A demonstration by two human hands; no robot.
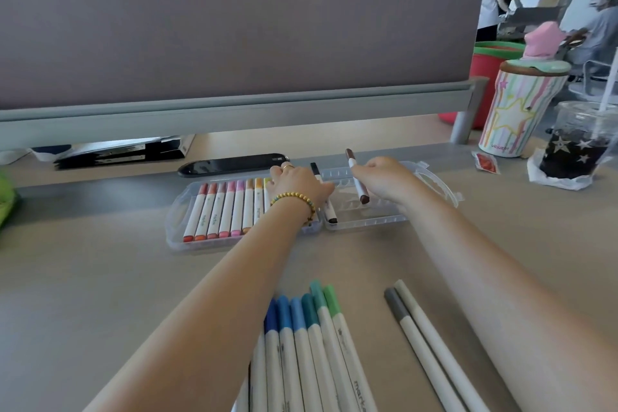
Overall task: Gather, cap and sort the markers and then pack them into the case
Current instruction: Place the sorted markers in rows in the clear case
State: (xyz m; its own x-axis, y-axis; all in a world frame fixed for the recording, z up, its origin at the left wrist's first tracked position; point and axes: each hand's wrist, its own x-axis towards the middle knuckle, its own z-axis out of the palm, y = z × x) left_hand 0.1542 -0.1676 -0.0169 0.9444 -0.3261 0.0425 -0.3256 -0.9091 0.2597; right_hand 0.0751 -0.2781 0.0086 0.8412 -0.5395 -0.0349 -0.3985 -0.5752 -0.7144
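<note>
A clear plastic case (177, 227) lies open on the desk. Its left half holds a row of red, orange, pink and yellow markers (222, 209). My left hand (299, 186) rests over that row's right end, beside a black marker (326, 197) lying in the right half (368, 222); whether it grips anything is hidden. My right hand (384, 179) holds a brown marker (357, 176) tilted over the right half. Near me lie several blue and green markers (301, 338) and two grey ones (421, 334).
A dark phone (230, 164) lies behind the case under a grey partition (234, 27). At the right stand a striped cup (515, 110), an iced drink (582, 144) and a small red packet (485, 162). People stand at the far right.
</note>
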